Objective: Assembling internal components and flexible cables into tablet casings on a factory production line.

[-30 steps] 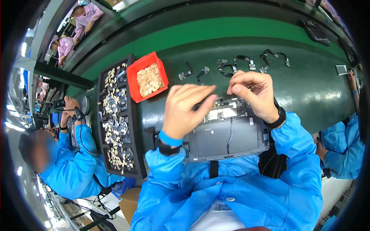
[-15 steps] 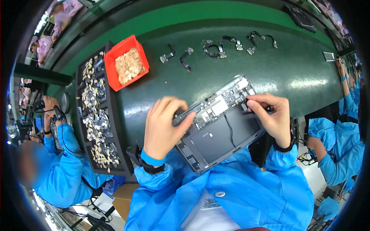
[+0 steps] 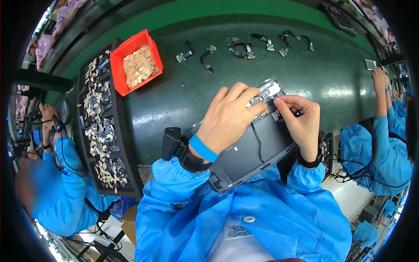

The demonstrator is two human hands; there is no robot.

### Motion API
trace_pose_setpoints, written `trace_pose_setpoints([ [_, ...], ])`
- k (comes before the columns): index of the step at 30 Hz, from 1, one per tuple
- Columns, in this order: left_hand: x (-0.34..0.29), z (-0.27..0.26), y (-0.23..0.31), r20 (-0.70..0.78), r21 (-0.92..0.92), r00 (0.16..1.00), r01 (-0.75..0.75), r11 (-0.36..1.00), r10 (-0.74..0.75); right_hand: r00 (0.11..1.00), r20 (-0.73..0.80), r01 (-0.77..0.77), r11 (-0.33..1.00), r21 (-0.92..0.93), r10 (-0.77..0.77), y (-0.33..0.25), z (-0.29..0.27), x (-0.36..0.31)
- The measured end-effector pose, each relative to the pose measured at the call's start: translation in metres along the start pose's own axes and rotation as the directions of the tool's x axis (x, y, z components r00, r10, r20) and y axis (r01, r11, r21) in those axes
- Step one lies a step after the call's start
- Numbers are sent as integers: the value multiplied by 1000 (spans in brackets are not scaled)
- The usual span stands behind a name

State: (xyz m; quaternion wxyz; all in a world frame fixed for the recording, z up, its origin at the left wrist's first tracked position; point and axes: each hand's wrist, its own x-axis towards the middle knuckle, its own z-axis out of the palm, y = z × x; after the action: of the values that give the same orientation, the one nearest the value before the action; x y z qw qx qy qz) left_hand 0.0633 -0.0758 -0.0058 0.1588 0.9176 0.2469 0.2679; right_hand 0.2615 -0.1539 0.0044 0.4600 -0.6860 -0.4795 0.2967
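An opened tablet-like device (image 3: pixel 244 155) lies tilted on the table's near edge against my blue jacket, its circuit board (image 3: pixel 273 89) along the far side and a thin black cable (image 3: pixel 257 142) across its dark inside. My left hand (image 3: pixel 231 111) reaches over the board, fingers apart, thumb and fingertips close to the board's right part; it hides much of the board. At the right end of the board, my right hand (image 3: pixel 301 122) pinches with thumb and index finger. What lies between those fingertips is small and dark, too hidden to name.
A red bin (image 3: pixel 117 65) of tan pieces and a black compartment tray (image 3: pixel 133 174) of small parts stand on the left. Several flex cables with small boards (image 3: pixel 248 55) lie at the far side. Co-workers in blue sit left and right.
My left hand has moved right, from the device's left end to over the board near my right hand. My right hand stays pinched at the board's right end.
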Motion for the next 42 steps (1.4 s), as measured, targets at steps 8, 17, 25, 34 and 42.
trace_pose_setpoints([
  [8,-7,-5,0,-17,59,997,-71,996,72,999,-8,37,998,-45,-38,4,11,-4],
  [17,-6,-4,1,-16,43,999,-51,998,52,996,-13,81,990,-115,-83,8,12,-4],
  [25,-7,-3,0,-14,33,999,-43,999,44,994,-16,101,984,-147,-105,5,13,-5],
  [34,-6,-3,0,-22,36,998,-54,998,55,981,-21,185,962,-202,-193,6,13,-5],
  [42,-9,-3,0,-30,47,998,-55,997,57,990,3,138,977,-160,-139,9,13,-6],
])
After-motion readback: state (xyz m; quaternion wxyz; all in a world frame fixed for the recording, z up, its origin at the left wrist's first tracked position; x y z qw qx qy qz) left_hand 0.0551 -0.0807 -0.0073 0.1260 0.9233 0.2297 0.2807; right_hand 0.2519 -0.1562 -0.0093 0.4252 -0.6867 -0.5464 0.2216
